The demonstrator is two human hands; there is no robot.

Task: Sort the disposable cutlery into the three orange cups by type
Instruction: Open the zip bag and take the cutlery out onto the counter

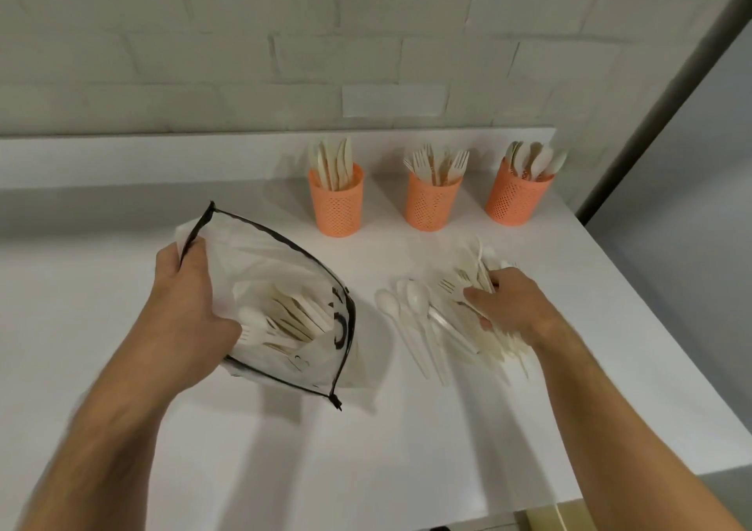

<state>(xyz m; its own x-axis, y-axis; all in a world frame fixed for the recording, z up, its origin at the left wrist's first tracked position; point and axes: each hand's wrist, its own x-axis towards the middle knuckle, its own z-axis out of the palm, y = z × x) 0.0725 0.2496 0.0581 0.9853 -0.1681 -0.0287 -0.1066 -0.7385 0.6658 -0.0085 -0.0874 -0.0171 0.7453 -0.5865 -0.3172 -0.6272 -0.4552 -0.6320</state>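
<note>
Gripping pouch (285, 270) rim: left hand (191, 306) | right hand (512, 306) fingers clutching cutlery pile (439, 327)

On the white bench (407, 428), the left hand (191, 298) grips a clear pouch (285, 270) while the right hand (512, 302) grasps loose cutlery (427, 327) before three orange cups (427, 204).

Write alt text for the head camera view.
A person's left hand holds open a clear zip pouch of cutlery while the right hand gathers a loose cutlery pile on a white table. Behind stand three orange cups holding knives, forks and spoons.
</note>
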